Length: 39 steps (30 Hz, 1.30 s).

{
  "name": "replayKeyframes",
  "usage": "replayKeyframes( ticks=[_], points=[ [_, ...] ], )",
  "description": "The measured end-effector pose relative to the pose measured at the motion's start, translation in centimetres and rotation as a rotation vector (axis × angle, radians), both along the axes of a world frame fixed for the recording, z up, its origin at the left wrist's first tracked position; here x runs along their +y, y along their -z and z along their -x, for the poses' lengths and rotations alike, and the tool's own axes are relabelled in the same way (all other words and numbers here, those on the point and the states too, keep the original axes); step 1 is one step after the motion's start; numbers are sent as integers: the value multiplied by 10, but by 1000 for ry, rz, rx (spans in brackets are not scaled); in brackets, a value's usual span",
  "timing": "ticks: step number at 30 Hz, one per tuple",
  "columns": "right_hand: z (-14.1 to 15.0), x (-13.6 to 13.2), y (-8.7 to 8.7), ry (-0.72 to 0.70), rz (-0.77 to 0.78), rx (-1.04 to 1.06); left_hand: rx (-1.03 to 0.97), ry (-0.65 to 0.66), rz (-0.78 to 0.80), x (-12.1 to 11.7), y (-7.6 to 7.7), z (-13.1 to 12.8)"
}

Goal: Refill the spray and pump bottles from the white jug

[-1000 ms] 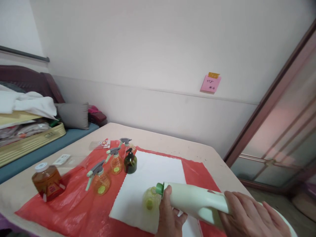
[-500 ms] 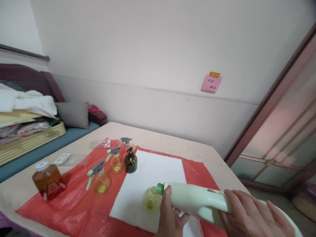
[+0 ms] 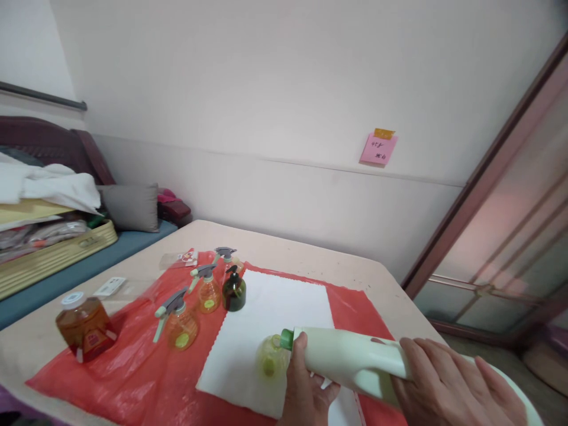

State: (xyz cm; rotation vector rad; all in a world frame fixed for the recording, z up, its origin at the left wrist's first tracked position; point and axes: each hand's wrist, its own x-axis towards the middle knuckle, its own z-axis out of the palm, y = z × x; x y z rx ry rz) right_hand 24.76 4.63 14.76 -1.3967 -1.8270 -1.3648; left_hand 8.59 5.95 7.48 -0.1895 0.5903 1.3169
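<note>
A large pale green bottle with a handle (image 3: 346,352) lies tilted almost level in front of me, its green mouth (image 3: 287,338) touching or very near the opening of a small round clear bottle (image 3: 271,358). That small bottle stands on the white cloth and looks yellowish. My left hand (image 3: 306,387) is closed near the front end of the large bottle, thumb up on its side. Farther back, my right hand (image 3: 452,378) wraps round the handle part. A small white piece (image 3: 325,383) shows under the large bottle by my left fingers; its kind is unclear.
Spray bottles (image 3: 181,328) and a dark green pump bottle (image 3: 234,293) stand left of the white cloth (image 3: 261,296). An amber-filled bottle (image 3: 86,328) stands at far left. Red plastic sheeting (image 3: 146,378) covers part of the table (image 3: 275,248). A pink note (image 3: 378,149) hangs on the wall.
Both hands and the large bottle hold nearly the same pose. The view has shifted very slightly.
</note>
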Motion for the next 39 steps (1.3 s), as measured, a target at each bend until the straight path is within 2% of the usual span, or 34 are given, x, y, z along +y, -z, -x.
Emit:
replayKeyframes(
  ticks=[39],
  points=[
    [-2,2,1,-18,-2,-18,1,7,-8,0,-1,2]
  ],
)
